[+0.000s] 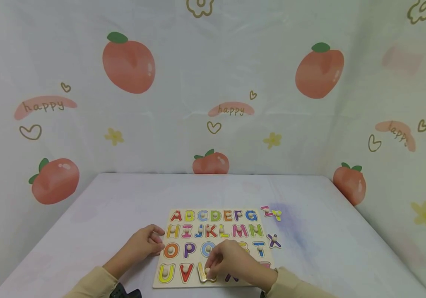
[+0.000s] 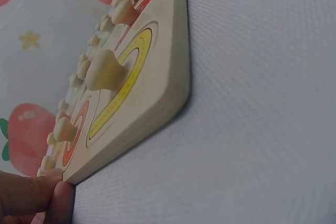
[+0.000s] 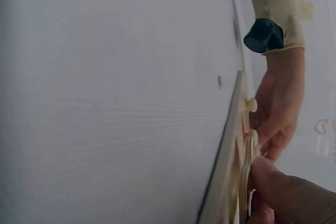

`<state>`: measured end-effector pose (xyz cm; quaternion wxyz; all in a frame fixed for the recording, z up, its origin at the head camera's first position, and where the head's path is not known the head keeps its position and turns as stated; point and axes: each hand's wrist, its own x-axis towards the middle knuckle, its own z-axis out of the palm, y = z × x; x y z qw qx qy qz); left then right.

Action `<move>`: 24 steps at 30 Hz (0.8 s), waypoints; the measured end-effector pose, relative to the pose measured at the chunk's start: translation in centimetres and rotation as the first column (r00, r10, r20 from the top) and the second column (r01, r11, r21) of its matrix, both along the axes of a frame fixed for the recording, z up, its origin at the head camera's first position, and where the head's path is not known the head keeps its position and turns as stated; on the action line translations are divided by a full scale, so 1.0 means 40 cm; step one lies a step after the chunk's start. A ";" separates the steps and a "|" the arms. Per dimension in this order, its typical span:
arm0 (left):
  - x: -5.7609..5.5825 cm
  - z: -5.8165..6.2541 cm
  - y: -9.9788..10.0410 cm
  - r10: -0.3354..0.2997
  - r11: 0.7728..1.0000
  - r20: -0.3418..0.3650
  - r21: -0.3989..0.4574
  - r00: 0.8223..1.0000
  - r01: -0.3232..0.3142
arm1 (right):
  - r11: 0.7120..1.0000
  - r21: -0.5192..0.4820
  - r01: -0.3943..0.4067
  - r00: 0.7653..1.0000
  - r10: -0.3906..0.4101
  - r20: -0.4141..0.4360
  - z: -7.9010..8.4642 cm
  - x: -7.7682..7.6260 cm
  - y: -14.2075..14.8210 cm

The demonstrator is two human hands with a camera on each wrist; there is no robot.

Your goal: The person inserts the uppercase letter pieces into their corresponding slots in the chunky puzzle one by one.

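A wooden alphabet puzzle board (image 1: 189, 285) lies flat on the table, filled with coloured letters that have round knobs. My right hand (image 1: 231, 261) pinches the knob of a W letter piece (image 1: 202, 274) over the bottom row, right of the red V (image 1: 186, 273). In the right wrist view this letter piece (image 3: 245, 177) stands a little above the board's face, seen edge-on. At the board's left edge, my left hand (image 1: 143, 241) grips the rim beside the orange O (image 1: 171, 250). Its thumb (image 2: 31, 192) rests on the edge. My right hand hides several letters.
Loose letters lie right of the board: a pink Z (image 1: 266, 211), a yellow Y (image 1: 277, 215) and a dark blue X (image 1: 274, 241). A white cloth covers the table (image 1: 123, 198), and a printed curtain (image 1: 168, 136) rises behind it.
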<state>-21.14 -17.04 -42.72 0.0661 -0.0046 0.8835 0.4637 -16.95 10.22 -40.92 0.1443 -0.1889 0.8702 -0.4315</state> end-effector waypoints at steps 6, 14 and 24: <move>0.001 0.005 0.001 -0.002 1.000 -0.007 -0.009 1.000 0.002 | 1.000 -0.007 0.009 1.000 -0.009 0.018 -0.008 0.005 -0.002; 0.002 0.006 0.004 -0.002 1.000 0.001 -0.014 1.000 0.002 | 1.000 0.003 0.007 1.000 -0.007 0.005 -0.016 0.002 -0.002; 0.000 0.004 0.003 0.008 1.000 0.005 -0.006 1.000 -0.008 | 1.000 0.029 -0.010 1.000 0.010 0.006 -0.015 0.000 -0.005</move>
